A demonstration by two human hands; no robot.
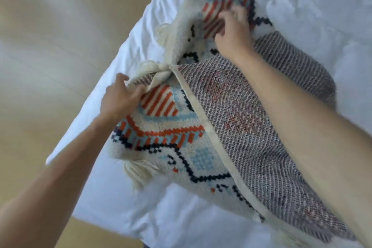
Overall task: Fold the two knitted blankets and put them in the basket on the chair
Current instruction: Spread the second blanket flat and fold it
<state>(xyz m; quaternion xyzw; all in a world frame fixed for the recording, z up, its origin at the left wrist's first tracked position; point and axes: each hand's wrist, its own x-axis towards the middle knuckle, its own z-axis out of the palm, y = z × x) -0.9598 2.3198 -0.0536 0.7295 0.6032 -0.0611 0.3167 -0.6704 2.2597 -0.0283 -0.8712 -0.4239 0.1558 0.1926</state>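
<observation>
A knitted blanket (181, 147) lies on the white bed, cream with orange, light-blue and dark-blue patterns and tassels at its corners. Part of it is turned over, showing its grey-striped reverse side (251, 111). My left hand (118, 99) pinches a cream corner of the blanket near the bed's left edge. My right hand (233, 32) grips a fold of the patterned side farther up the bed. Only one blanket is visible. The basket and the chair are out of view.
The bed's white sheet (322, 16) is crumpled and spreads to the right and toward me. To the left of the bed's edge lies a beige floor (40, 66). The frame is motion-blurred.
</observation>
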